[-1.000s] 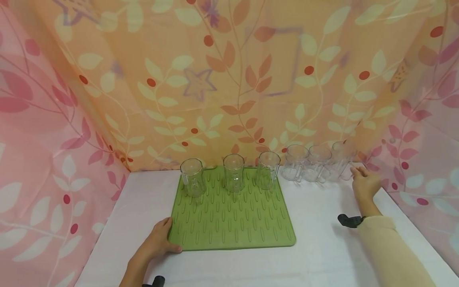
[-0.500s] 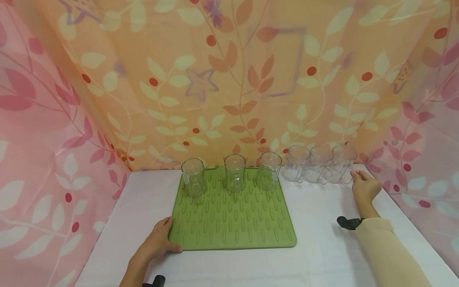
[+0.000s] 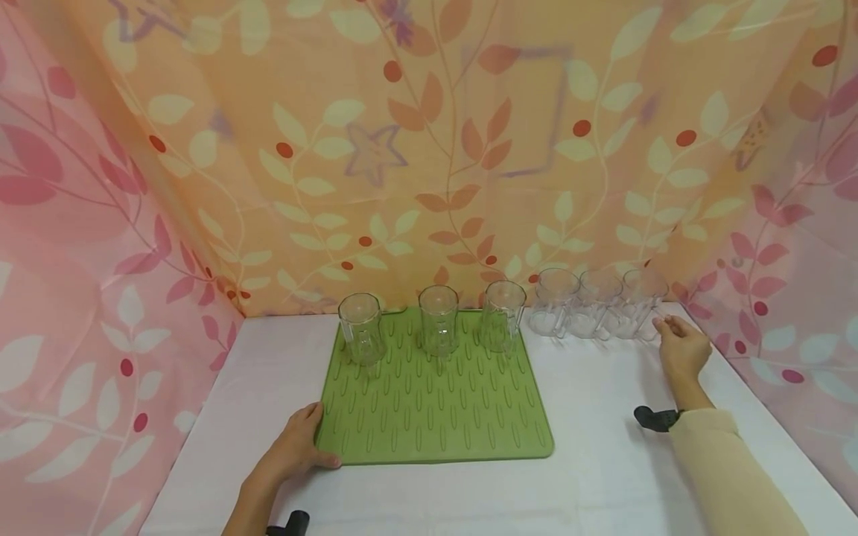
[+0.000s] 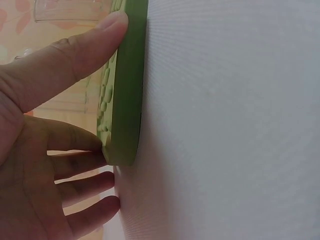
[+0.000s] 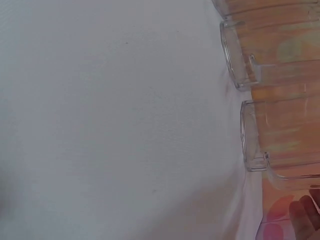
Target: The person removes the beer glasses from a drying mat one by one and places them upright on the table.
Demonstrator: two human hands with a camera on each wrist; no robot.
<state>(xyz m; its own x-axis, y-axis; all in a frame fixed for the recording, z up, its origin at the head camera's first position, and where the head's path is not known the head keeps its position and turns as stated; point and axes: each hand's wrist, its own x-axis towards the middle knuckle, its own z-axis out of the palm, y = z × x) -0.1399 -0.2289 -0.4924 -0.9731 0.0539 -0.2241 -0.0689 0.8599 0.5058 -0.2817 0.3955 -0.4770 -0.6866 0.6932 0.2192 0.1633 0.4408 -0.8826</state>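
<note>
My left hand (image 3: 295,445) spreads around the front left corner of a green ridged drying mat (image 3: 436,432). In the left wrist view its thumb (image 4: 95,42) presses the front edge, and straight fingers touch the side. At the right my right hand (image 3: 685,348) pinches at the handle of the rightmost clear glass mug (image 3: 640,305), which stands upright on the white table. Only a few of that hand's fingertips (image 5: 304,215) show in the right wrist view, beneath the mug's handle; the grip itself is partly outside that frame.
Three glass mugs stand upright along the mat's back edge: a left one (image 3: 362,331), a middle one (image 3: 439,324) and a right one (image 3: 503,320). Two more mugs, one (image 3: 556,301) beside another (image 3: 593,305), stand close to the held mug. Patterned curtains (image 3: 429,149) enclose the white table (image 3: 456,499).
The rightmost mug, blurred and slightly higher a second ago, has come down beside its neighbours with my right hand at its handle. My left hand has stayed at the mat's corner.
</note>
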